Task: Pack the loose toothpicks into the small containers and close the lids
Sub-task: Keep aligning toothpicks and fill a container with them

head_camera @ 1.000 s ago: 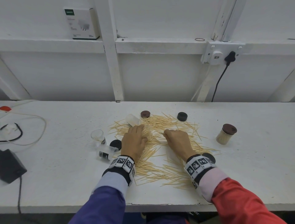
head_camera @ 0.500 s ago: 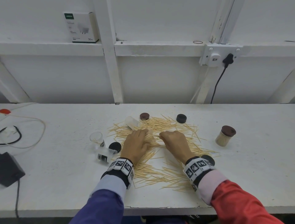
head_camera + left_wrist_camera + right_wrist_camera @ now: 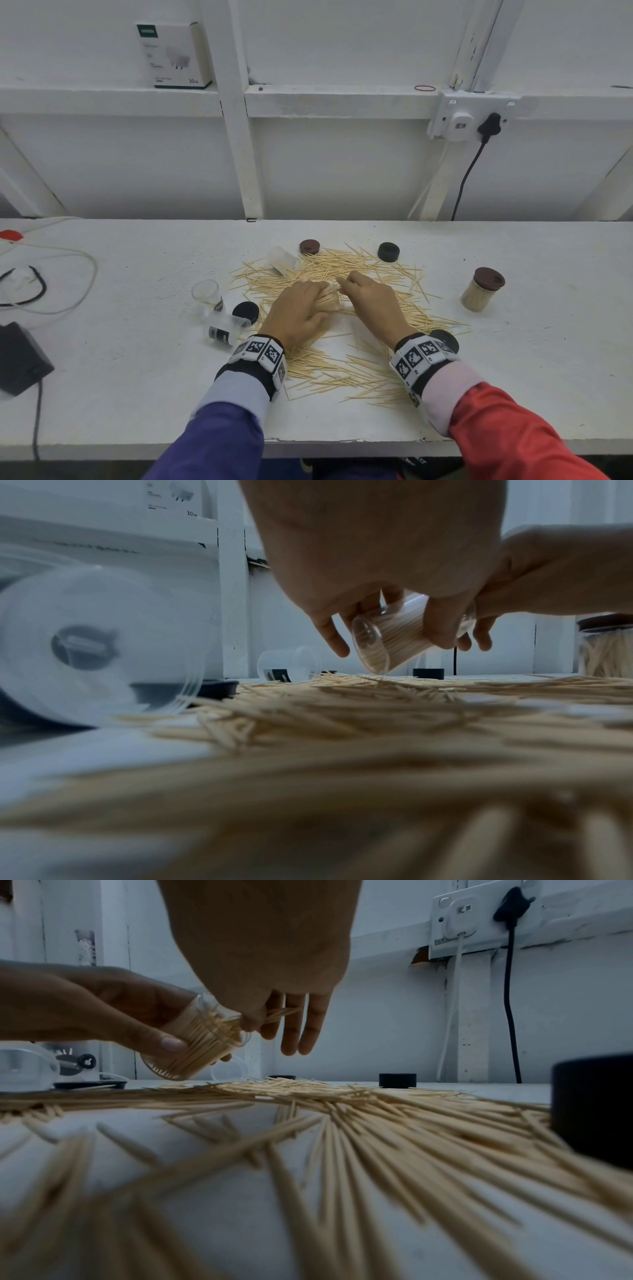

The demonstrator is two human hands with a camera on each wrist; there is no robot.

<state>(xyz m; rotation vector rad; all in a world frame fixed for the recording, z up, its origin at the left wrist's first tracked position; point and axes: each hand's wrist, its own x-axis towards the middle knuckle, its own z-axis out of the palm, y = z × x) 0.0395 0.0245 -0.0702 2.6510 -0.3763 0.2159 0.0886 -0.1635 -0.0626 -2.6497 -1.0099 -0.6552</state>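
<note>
Nearest the table's front edge, loose toothpicks (image 3: 346,373) lie scattered across the white table (image 3: 137,394), reaching back between both wrists. A black lid (image 3: 444,340) sits just beside the right wrist. The left hand (image 3: 298,313) grips a clear jar (image 3: 394,639), tilted above the pile with its mouth toward the right hand and already packed with toothpicks. The right hand (image 3: 371,301) pinches a few toothpicks between thumb and forefinger at the jar's mouth, its other fingers (image 3: 301,1026) hanging straight. Left of the left hand an empty jar (image 3: 224,330) lies on its side, next to another black lid (image 3: 245,312) and an upright empty jar (image 3: 206,293). To the right stands a full jar with a brown lid (image 3: 482,289). Farther back are a tipped jar (image 3: 281,259), a brown lid (image 3: 309,246) and a black lid (image 3: 388,251)
</note>
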